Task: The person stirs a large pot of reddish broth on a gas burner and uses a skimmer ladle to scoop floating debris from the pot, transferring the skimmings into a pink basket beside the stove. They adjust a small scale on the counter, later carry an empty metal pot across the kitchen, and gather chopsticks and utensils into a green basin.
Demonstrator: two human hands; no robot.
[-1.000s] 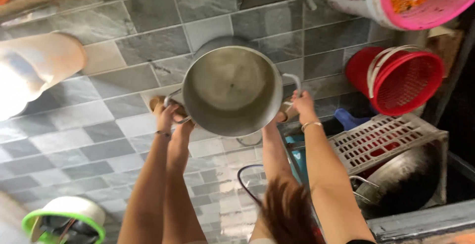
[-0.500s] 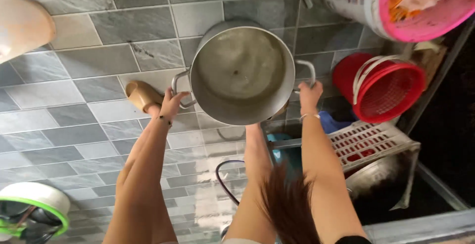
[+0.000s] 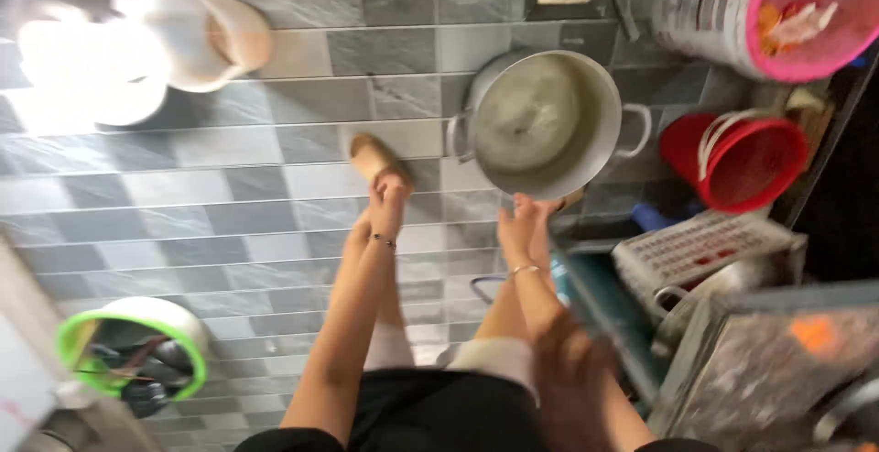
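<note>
Steel pot (image 3: 542, 122) on tiles, both hands' (image 3: 389, 197) (image 3: 520, 223) fingers motion-blurred.

Left of the left hand (image 3: 389, 197) the grey tiled floor (image 3: 211, 205) lies open as far as the white jug (image 3: 197, 35) and the green-rimmed bucket (image 3: 137, 351). Just beyond the right hand (image 3: 522, 223) sits the metal pot (image 3: 540, 122). To its right a red basket (image 3: 737, 159), a white crate (image 3: 700, 246) and a pink-rimmed bucket (image 3: 760, 12) crowd close together.

A dull, matt metal pot (image 3: 542, 124) is seen on glossy grey floor tiles (image 3: 229, 205), beside a smooth red plastic basket (image 3: 737, 159).
</note>
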